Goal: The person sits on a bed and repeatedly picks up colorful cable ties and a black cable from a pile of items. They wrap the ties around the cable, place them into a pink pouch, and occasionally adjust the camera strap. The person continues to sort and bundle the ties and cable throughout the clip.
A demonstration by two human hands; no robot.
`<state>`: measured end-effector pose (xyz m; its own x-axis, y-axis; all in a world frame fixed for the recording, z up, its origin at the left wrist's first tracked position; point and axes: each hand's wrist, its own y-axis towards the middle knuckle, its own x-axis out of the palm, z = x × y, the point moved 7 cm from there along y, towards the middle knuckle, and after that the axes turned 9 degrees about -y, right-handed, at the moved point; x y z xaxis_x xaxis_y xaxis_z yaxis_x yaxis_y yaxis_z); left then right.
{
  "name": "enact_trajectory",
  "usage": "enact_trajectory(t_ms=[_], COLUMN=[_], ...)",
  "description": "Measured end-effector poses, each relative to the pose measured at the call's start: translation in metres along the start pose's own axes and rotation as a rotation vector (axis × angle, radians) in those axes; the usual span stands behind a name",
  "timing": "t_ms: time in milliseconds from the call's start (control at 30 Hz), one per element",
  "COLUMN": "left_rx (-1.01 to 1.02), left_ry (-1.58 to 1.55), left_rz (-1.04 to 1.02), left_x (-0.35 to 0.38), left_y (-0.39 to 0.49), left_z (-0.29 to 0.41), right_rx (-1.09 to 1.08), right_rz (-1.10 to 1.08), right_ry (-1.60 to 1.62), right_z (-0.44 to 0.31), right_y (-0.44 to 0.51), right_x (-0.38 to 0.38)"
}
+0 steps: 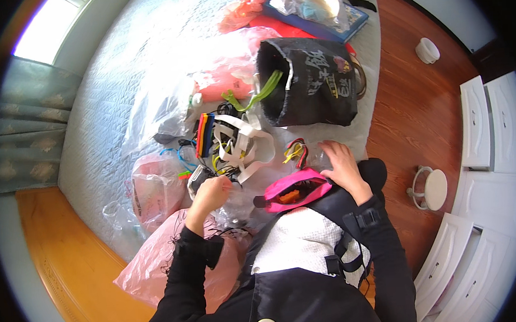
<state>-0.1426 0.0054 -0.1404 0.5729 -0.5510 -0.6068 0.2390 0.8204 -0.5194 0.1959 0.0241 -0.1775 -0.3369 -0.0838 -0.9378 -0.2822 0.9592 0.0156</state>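
My left hand (211, 193) has its fingers pinched together at the top of a clear plastic bag (236, 211), which holds small items I cannot make out. My right hand (343, 167) is spread, its thumb against the right end of a pink zippered pouch (296, 189). The pouch lies unzipped near my lap, and something orange (289, 197) shows inside. Just beyond it is a bundle of red, black and yellow cords (298, 152). A heap of white elastic straps (244, 146), dark cables and a strip of coloured bars (204, 135) lies ahead of my left hand.
A black fabric bag (319, 83) lies on its side, a green zipper strip (261, 93) at its mouth. Pink plastic bags (193, 256) and a blue flat box (351, 27) rest on the quilted bed (105, 94). To the right, stools (434, 190) stand by white cabinets (475, 123).
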Motion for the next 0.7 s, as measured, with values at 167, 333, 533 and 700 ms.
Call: enact_trajectory(t_ms=[167, 333, 533, 700], left_rx=[0.343, 0.418, 0.430, 0.375], left_ry=[-0.385, -0.350, -0.391, -0.116], left_rz=[0.330, 0.216, 0.040, 0.334], left_x=[0.014, 0.043, 0.116, 0.132], left_y=[0.010, 0.039, 0.112, 0.129], left_z=[0.066, 0.119, 0.131, 0.131], right_rx=[-0.078, 0.108, 0.002, 0.068], right_rz=[-0.099, -0.135, -0.115, -0.006], right_ry=[-0.319, -0.240, -0.211, -0.180], right_z=[0.003, 0.014, 0.009, 0.000], right_y=[0.007, 0.005, 0.012, 0.016], right_x=[0.026, 0.029, 0.042, 0.020])
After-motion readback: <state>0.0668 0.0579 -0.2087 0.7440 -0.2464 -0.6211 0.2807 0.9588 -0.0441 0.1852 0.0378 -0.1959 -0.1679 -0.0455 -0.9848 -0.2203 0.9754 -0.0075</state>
